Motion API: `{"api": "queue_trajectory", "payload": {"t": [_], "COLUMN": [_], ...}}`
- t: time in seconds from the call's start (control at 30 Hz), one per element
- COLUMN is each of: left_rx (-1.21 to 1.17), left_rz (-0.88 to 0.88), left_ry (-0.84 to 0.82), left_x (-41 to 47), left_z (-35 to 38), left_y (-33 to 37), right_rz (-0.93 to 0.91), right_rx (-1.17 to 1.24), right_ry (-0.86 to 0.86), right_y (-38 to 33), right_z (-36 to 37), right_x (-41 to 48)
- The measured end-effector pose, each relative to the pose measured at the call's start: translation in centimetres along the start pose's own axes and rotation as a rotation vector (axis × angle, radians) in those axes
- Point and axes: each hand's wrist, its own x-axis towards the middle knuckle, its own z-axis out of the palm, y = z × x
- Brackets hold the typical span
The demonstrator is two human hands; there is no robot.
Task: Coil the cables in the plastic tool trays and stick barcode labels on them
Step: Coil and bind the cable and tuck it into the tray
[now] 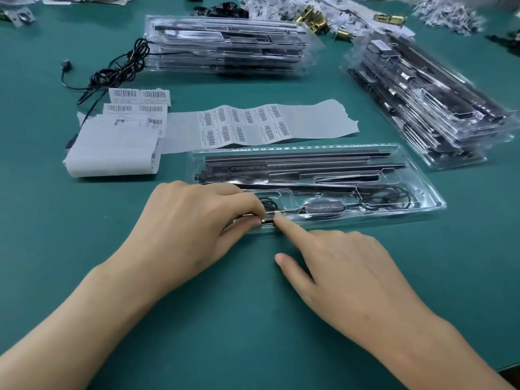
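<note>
A clear plastic tool tray (422,190) lies in front of me on the green table, holding dark metal bars and a black cable (385,197) with an inline controller (323,207). My left hand (197,220) pinches the cable's plug end at the tray's near left corner, where a small coil (268,204) sits. My right hand (346,266) points its straight index finger onto the tray rim beside that plug. A strip of barcode labels (247,122) lies just behind the tray.
Two stacks of filled clear trays stand at the back centre (230,43) and the right (427,99). Loose black cables (118,68) trail from the back stack. A folded pile of label backing paper (112,144) lies at the left. Brass hardware (315,19) sits at the far edge.
</note>
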Motion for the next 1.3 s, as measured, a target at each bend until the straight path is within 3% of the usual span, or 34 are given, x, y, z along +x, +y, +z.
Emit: {"api": "queue_trajectory", "payload": {"t": [0.07, 0.2, 0.27, 0.37, 0.47, 0.6, 0.83, 1.07, 1.3], "left_rx": [-0.009, 0.019, 0.002, -0.055, -0.248, -0.331, -0.135, -0.306, -0.146], "left_rz": [-0.008, -0.001, 0.016, 0.045, -0.034, -0.068, 0.072, 0.025, 0.06], "left_ry": [-0.02, -0.061, -0.097, -0.19, -0.304, -0.356, -0.309, -0.314, -0.18], "left_x": [0.0, 0.0, 0.0, -0.2, -0.3, -0.1, 0.2, -0.4, -1.1], "left_z": [-0.1, -0.2, -0.5, -1.1, -2.0, -2.2, -2.2, -2.1, -1.4], "left_y": [0.0, 0.2, 0.0, -1.1, -2.8, -3.5, -2.6, -3.3, -1.7], "right_rz": [-0.046, -0.134, -0.156, -0.221, -0.271, -0.301, -0.394, -0.367, -0.407], "right_rx": [0.019, 0.185, 0.192, 0.164, 0.194, 0.188, 0.119, 0.323, 0.208], "right_ry": [0.112, 0.501, 0.57, 0.505, 0.447, 0.498, 0.555, 0.468, 0.596], "right_y": [0.5, 1.5, 1.8, 1.8, 1.5, 1.7, 1.9, 1.0, 0.5], "right_z": [0.1, 1.3, 1.3, 1.5, 2.2, 2.9, 3.1, 2.4, 3.0], "right_x": [-0.6, -1.5, -1.0, 0.3, 1.1, 1.7, 3.0, 4.4, 4.5]}}
